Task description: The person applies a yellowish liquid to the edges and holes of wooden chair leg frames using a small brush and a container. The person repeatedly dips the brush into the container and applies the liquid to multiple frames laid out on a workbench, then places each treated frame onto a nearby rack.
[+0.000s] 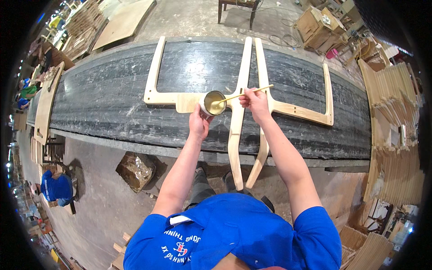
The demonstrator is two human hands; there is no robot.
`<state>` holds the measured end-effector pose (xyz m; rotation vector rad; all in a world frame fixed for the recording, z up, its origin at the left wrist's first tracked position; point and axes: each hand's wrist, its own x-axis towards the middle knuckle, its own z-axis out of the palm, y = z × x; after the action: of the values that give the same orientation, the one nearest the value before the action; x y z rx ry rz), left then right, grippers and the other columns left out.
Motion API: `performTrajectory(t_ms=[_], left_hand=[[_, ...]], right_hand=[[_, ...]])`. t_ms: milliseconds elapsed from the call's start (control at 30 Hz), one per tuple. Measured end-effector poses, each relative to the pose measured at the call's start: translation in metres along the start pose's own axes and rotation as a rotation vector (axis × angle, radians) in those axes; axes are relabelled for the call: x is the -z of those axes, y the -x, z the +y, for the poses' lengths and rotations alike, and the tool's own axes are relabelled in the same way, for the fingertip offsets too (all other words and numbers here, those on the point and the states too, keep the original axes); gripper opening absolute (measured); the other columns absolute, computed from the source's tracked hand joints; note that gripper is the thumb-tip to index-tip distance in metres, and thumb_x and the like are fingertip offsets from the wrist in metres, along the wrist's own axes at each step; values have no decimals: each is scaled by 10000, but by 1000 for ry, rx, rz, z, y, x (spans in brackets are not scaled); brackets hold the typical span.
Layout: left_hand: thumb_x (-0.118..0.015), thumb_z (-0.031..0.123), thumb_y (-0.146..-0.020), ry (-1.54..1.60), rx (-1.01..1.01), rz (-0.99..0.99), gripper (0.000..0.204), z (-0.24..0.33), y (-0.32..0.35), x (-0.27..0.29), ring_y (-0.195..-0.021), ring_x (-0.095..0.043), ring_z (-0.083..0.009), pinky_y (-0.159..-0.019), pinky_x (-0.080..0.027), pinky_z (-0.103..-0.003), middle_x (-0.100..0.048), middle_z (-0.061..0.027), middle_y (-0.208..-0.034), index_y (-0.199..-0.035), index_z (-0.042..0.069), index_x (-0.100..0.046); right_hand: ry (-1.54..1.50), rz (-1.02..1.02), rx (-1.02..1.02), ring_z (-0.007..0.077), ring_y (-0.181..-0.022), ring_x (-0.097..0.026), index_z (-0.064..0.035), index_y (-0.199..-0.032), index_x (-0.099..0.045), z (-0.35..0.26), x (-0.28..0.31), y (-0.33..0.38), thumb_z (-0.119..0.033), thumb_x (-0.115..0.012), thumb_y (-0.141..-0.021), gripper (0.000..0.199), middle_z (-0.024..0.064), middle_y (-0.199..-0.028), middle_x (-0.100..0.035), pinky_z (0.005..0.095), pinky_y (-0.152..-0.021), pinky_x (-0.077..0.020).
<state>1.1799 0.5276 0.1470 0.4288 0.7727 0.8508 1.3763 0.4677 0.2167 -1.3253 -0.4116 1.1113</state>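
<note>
My left hand [200, 122] grips a small open can [209, 107] and tilts it, so the pale yellow paste inside shows. Between the fingers of my right hand [255, 104] is a thin yellow stick [261, 88], its lower end dipping into the can. Under my hands, on a dark scuffed table [112, 101], lie two pale wooden chair-frame pieces. The left frame [155, 67] has its crosspiece partly hidden behind the can. My right forearm covers part of the right frame [310, 113]. The curved lower legs of both frames jut over the table's near edge.
A wooden board [47, 105] lies across the table's left end. Stacked wooden parts [396, 175] stand close to the right end. On the floor at the near side is a lined box [136, 171]. A person in blue [57, 186] is at the lower left.
</note>
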Motion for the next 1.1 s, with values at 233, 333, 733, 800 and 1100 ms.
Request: performTrajectory(t_ms=[233, 333, 733, 800, 1100], left_hand=[[-331, 363, -979, 71, -2, 7, 386, -23, -1, -28, -1055, -537, -214, -880, -460, -394, -549, -70, -1168, -1201, 90, -490], [-324, 359, -981, 85, -2, 22, 388, -30, -8, -38, -1048, -542, -218, -876, -462, -398, -547, -72, -1172, -1213, 90, -481], [-384, 374, -967, 144, 43, 91, 383, -52, -51, -47, -978, -561, -205, -787, -486, -378, -543, -78, -1119, -1160, 62, -491], [-401, 375, -962, 167, 47, 26, 382, -47, -56, -24, -998, -553, -214, -786, -493, -387, -522, -84, -1144, -1164, 61, -482], [-270, 346, -994, 188, -21, 72, 437, -38, -32, 17, -1100, -534, -261, -919, -471, -438, -513, -130, -1223, -1256, 35, -429]], right_hand=[[-284, -174, 43, 160, -748, -610, -39, -945, -548, -12, 53, 5, -65, -592, -850, 108, 81, -871, -609, 298, -724, -506], [-293, -136, 55, 167, -768, -602, -37, -936, -564, -6, 61, 2, -65, -568, -862, 79, 85, -886, -615, 302, -743, -497], [-162, 85, 172, 114, -556, -588, -55, -795, -531, -11, 72, -36, -190, -578, -901, 177, 75, -695, -617, 238, -497, -474], [149, 49, 340, 121, -574, -604, -44, -804, -532, -23, 66, -47, -166, -564, -905, 162, 77, -700, -622, 228, -500, -469], [921, -50, 571, 223, -557, -590, -15, -780, -546, -15, 51, -73, -184, -627, -836, 196, 119, -611, -578, 326, -540, -456]])
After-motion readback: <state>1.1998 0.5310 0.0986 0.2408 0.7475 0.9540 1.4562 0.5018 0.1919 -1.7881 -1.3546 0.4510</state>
